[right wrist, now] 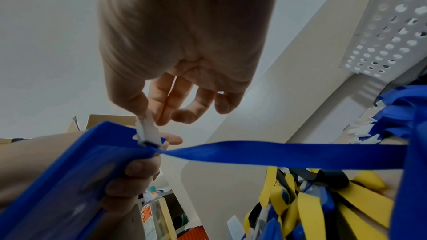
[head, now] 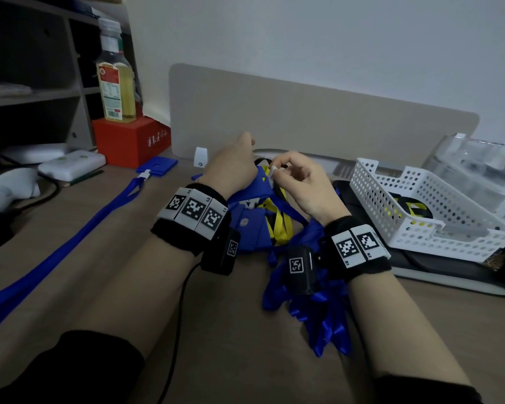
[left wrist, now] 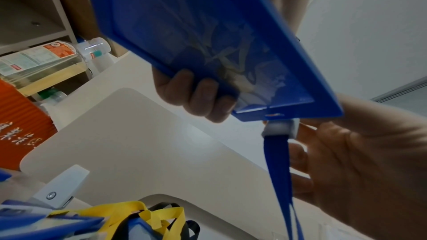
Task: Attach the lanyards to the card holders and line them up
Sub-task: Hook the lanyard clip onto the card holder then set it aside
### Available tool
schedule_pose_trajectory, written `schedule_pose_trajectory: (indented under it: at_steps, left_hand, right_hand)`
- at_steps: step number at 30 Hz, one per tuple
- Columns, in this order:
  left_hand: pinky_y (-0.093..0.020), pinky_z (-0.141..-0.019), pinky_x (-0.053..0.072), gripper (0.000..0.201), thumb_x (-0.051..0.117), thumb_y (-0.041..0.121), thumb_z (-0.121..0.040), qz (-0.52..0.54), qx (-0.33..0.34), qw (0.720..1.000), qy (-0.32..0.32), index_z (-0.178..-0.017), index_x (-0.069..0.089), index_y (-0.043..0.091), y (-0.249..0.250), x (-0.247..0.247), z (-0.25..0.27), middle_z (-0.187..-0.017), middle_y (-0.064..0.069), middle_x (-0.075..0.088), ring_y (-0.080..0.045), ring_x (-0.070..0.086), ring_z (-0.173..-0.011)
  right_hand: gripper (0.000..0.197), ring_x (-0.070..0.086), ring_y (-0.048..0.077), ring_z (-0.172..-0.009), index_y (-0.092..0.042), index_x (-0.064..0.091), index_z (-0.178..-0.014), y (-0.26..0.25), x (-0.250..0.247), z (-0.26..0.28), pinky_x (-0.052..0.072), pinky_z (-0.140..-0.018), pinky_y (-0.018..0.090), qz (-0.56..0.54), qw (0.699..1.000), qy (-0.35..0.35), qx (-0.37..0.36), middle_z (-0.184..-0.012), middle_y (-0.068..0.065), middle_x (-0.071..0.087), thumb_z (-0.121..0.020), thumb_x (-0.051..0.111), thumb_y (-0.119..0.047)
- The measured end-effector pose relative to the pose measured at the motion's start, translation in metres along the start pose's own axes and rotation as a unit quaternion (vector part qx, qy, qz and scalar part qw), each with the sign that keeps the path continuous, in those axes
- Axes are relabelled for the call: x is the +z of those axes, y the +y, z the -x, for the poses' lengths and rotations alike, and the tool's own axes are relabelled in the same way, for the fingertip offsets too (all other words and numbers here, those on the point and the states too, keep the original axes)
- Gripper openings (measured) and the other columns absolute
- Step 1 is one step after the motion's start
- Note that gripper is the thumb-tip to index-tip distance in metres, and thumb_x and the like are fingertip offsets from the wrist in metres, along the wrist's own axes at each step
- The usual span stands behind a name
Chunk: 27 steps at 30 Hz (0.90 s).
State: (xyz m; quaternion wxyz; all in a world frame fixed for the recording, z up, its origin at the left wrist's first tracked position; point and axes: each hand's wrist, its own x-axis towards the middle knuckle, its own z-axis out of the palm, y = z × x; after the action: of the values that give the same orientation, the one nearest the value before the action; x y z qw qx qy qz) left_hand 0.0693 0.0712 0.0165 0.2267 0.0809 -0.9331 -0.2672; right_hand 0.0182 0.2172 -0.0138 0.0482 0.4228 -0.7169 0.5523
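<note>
My left hand [head: 231, 167] grips a blue card holder [left wrist: 208, 43], fingers [left wrist: 203, 96] curled round its edge. My right hand [head: 301, 182] pinches the white plastic clip [right wrist: 148, 130] of a blue lanyard [right wrist: 277, 152] at the slot in the holder's top edge [right wrist: 110, 145]. The lanyard's strap [left wrist: 279, 171] hangs down from the clip [left wrist: 279, 127]. Beneath my hands lies a pile of blue card holders [head: 251, 225] with yellow lanyards [head: 280, 223] and blue lanyards [head: 312, 301]. At the left, a finished holder [head: 158, 164] with its blue lanyard [head: 64, 243] lies stretched out on the desk.
A white perforated basket [head: 414, 211] with more lanyards stands at the right on a dark pad. A beige divider panel [head: 303, 121] runs behind my hands. A red box [head: 129, 141] bearing an oil bottle [head: 115, 74], a shelf and white devices stand at the left.
</note>
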Motion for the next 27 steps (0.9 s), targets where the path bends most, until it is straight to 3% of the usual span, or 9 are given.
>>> schedule_pose_trajectory:
  at_steps: [3, 7, 12, 15, 17, 19, 21, 24, 27]
  left_hand:
    - [-0.029, -0.084, 0.033, 0.038, 0.038, 0.006, -0.098, 0.006, 0.000, 1.000, 0.002, -0.136, 0.038, 0.010, 0.0016, -0.0010, 0.0001, -0.125, -0.014, 0.056, -0.028, 0.052, -0.114]
    - [-0.030, -0.086, 0.035, 0.038, 0.039, 0.008, -0.099, 0.026, -0.014, 1.000, -0.001, -0.136, 0.037, 0.009, 0.0037, -0.0035, 0.0014, -0.128, -0.014, 0.054, -0.027, 0.051, -0.116]
    - [-0.031, -0.084, 0.036, 0.038, 0.039, 0.010, -0.099, 0.031, -0.025, 0.999, -0.005, -0.137, 0.035, 0.011, 0.0042, -0.0035, 0.0022, -0.124, -0.013, 0.056, -0.026, 0.053, -0.112]
    - [-0.031, -0.081, 0.035, 0.038, 0.039, 0.010, -0.099, 0.030, -0.030, 0.999, -0.006, -0.136, 0.034, 0.011, 0.0042, -0.0015, 0.0017, -0.119, -0.014, 0.057, -0.027, 0.054, -0.108]
    - [-0.034, -0.080, 0.039, 0.037, 0.039, 0.009, -0.099, 0.031, -0.038, 0.999, 0.003, -0.135, 0.033, 0.010, 0.0030, -0.0019, 0.0013, -0.115, -0.015, 0.058, -0.030, 0.055, -0.105]
    - [-0.037, -0.080, 0.043, 0.036, 0.040, 0.009, -0.098, 0.030, -0.047, 0.998, 0.011, -0.134, 0.033, 0.010, 0.0021, -0.0023, 0.0010, -0.111, -0.015, 0.058, -0.031, 0.056, -0.102]
    - [-0.040, -0.081, 0.046, 0.035, 0.040, 0.009, -0.098, 0.028, -0.050, 0.998, 0.016, -0.132, 0.033, 0.010, 0.0021, -0.0023, 0.0009, -0.106, -0.014, 0.058, -0.031, 0.057, -0.100]
    - [-0.039, -0.075, 0.043, 0.033, 0.039, 0.009, -0.098, 0.024, -0.053, 0.998, 0.030, -0.130, 0.033, 0.010, 0.0011, -0.0042, 0.0004, -0.097, -0.010, 0.054, -0.028, 0.056, -0.093]
    - [-0.035, -0.075, 0.039, 0.036, 0.040, 0.009, -0.098, 0.026, -0.048, 0.998, 0.039, -0.133, 0.032, 0.012, 0.0015, -0.0068, -0.0001, -0.096, -0.006, 0.051, -0.023, 0.053, -0.091]
  right_hand:
    - [0.012, 0.045, 0.040, -0.057, -0.004, 0.059, -0.091, -0.0018, -0.0012, 0.0009, 0.035, -0.063, 0.037, 0.006, 1.000, 0.003, 0.005, -0.069, 0.035, 0.050, -0.090, 0.059, -0.015]
    - [0.008, 0.038, 0.023, -0.056, 0.000, 0.059, -0.091, -0.0047, -0.0014, 0.0024, 0.031, -0.056, 0.030, 0.008, 1.000, 0.009, 0.000, -0.061, 0.014, 0.046, -0.092, 0.058, -0.008]
    - [0.006, 0.044, 0.021, -0.058, 0.000, 0.059, -0.091, -0.0076, 0.0006, 0.0030, 0.036, -0.055, 0.025, 0.027, 1.000, -0.004, -0.005, -0.070, 0.020, 0.054, -0.091, 0.058, -0.006]
    - [0.004, 0.045, 0.010, -0.054, 0.000, 0.060, -0.086, -0.0070, 0.0004, 0.0021, 0.037, -0.054, 0.020, 0.035, 0.999, 0.002, 0.002, -0.068, -0.006, 0.053, -0.089, 0.060, -0.002]
    - [0.004, 0.044, 0.007, -0.050, -0.002, 0.063, -0.083, -0.0045, 0.0002, 0.0007, 0.037, -0.054, 0.018, 0.047, 0.999, 0.017, 0.006, -0.064, -0.012, 0.054, -0.087, 0.063, -0.004]
    - [0.007, 0.046, 0.010, -0.050, -0.003, 0.065, -0.081, -0.0041, 0.0012, 0.0004, 0.039, -0.056, 0.024, 0.054, 0.998, 0.025, 0.000, -0.069, 0.002, 0.060, -0.085, 0.066, -0.008]
    - [0.007, 0.050, 0.017, -0.054, -0.006, 0.067, -0.078, -0.0026, 0.0021, -0.0007, 0.043, -0.058, 0.035, 0.058, 0.998, 0.023, -0.007, -0.085, 0.012, 0.064, -0.084, 0.067, -0.009]
    - [0.015, 0.054, 0.039, -0.063, -0.023, 0.069, -0.073, -0.0054, 0.0036, -0.0006, 0.047, -0.063, 0.047, 0.051, 0.998, 0.013, -0.018, -0.096, 0.006, 0.068, -0.081, 0.064, -0.012]
    - [0.019, 0.053, 0.036, -0.065, -0.029, 0.069, -0.068, -0.0095, 0.0036, -0.0004, 0.046, -0.065, 0.050, 0.041, 0.998, 0.027, -0.027, -0.090, 0.001, 0.068, -0.084, 0.063, -0.020]
